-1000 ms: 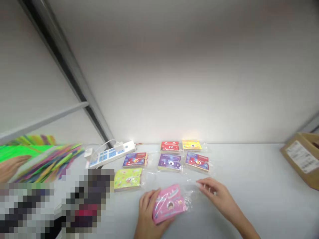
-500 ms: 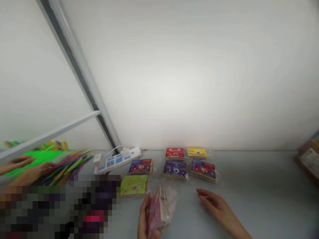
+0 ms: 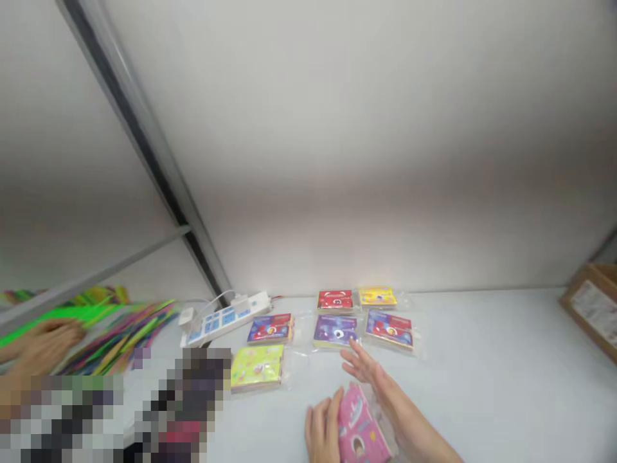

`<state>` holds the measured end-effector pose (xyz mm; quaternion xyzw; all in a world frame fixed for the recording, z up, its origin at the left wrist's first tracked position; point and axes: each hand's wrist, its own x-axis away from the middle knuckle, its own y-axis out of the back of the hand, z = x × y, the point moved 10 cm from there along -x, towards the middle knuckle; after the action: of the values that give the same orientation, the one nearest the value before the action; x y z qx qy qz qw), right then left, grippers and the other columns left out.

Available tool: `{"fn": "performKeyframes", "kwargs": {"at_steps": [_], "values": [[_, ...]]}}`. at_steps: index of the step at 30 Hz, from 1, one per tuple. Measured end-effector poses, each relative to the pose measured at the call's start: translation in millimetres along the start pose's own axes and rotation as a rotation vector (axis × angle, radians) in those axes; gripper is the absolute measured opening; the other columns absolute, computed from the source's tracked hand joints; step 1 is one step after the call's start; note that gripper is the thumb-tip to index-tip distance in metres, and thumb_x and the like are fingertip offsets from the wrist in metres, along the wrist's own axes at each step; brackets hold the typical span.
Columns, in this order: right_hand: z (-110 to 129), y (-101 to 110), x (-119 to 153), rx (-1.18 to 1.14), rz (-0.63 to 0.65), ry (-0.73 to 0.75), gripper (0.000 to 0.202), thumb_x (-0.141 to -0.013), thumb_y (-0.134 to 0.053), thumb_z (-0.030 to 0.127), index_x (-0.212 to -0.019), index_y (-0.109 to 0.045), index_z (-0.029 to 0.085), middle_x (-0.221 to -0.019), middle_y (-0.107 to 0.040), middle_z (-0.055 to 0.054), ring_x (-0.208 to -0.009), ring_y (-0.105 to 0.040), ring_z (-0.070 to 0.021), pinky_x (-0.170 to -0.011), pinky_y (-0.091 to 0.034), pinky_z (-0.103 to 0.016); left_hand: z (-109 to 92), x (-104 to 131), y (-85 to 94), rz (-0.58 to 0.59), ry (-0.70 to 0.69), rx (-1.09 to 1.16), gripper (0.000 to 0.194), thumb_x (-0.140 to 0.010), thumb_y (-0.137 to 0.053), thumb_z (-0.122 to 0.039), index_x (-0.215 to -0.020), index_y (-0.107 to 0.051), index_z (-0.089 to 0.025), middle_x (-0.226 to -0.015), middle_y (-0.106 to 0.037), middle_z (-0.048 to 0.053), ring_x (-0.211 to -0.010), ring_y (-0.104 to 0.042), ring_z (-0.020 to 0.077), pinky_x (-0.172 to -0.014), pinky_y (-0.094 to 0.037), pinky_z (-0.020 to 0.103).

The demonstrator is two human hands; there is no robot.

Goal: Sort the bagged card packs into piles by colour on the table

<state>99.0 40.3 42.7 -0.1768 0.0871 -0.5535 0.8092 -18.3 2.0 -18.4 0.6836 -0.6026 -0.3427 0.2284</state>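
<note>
At the bottom middle, my left hand (image 3: 324, 427) is closed on a pink pack (image 3: 360, 429), a thick bundle with a printed cover in a clear plastic bag. My right hand (image 3: 373, 373) is beside the pack's right side, fingers stretched out; whether its palm touches the bag is hard to see. Beyond lie similar bagged packs: a purple one (image 3: 335, 330), a blue-red one (image 3: 389, 329), a red one (image 3: 335, 300) and a yellow one (image 3: 378, 296). Further left are another blue-red pack (image 3: 270, 328) and a lime-green pack (image 3: 257, 366).
A white power strip (image 3: 229, 318) with plugs and cable lies at the back left. A cardboard box (image 3: 594, 308) stands at the right edge. At far left, a co-worker's hands (image 3: 55, 341) are over colourful strips (image 3: 120, 337). A white wall rises behind the table.
The pink pack and my left hand have moved right, and its printed cover now faces up. My right hand has come left to the pack, its fingers straighter.
</note>
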Motion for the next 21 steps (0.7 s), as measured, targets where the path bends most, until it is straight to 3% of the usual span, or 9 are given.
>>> {"fn": "performKeyframes", "kwargs": {"at_steps": [3,7,10,15,21], "values": [[-5,6,-4,-0.080,-0.058,-0.038,0.062,-0.074,-0.042,0.066,-0.126,-0.045,0.033,-0.131,-0.051,-0.004,-0.121,-0.044,-0.0227,-0.105,-0.023,-0.044,-4,-4,-1.6,0.089,0.036,-0.149,0.064,-0.074,-0.048,-0.053,-0.127,-0.046,-0.017,-0.117,-0.056,0.014,-0.116,-0.044,0.0328,-0.102,-0.019,0.055],[-11,20,-4,-0.105,-0.117,-0.072,0.063,-0.071,-0.047,0.067,-0.125,-0.047,0.034,-0.131,-0.051,-0.004,-0.120,-0.045,-0.0231,-0.104,-0.026,-0.041,-22,-10,-12.9,0.297,-0.042,-0.260,0.069,-0.075,-0.046,-0.051,-0.133,-0.036,-0.015,-0.131,-0.046,0.013,-0.119,-0.041,0.0311,-0.100,-0.029,0.045],[-17,33,0,-0.054,-0.162,-0.099,0.068,-0.068,-0.050,0.067,-0.127,-0.046,0.032,-0.131,-0.051,-0.006,-0.116,-0.049,-0.0248,-0.100,-0.032,-0.041,-33,-13,-27.5,0.439,-0.089,-0.261,0.080,-0.066,-0.057,-0.055,-0.132,-0.037,-0.015,-0.128,-0.049,0.013,-0.113,-0.046,0.0303,-0.096,-0.036,0.037],[-33,55,2,0.168,-0.176,-0.111,0.063,-0.066,-0.058,0.061,-0.119,-0.056,0.026,-0.130,-0.052,-0.009,-0.115,-0.049,-0.0253,-0.102,-0.030,-0.042,-42,-18,-44.2,0.486,-0.089,-0.334,0.078,-0.059,-0.063,-0.050,-0.126,-0.045,-0.014,-0.118,-0.055,0.014,-0.105,-0.049,0.0320,-0.091,-0.037,0.041],[-51,71,-1,0.248,-0.207,-0.067,0.063,-0.061,-0.062,0.062,-0.109,-0.064,0.021,-0.123,-0.058,-0.011,-0.117,-0.047,-0.0270,-0.104,-0.029,-0.040,-42,-18,-57.0,0.499,-0.090,-0.457,0.063,-0.068,-0.060,-0.030,-0.127,-0.044,-0.016,-0.118,-0.056,0.012,-0.106,-0.048,0.0325,-0.090,-0.036,0.046]]}}
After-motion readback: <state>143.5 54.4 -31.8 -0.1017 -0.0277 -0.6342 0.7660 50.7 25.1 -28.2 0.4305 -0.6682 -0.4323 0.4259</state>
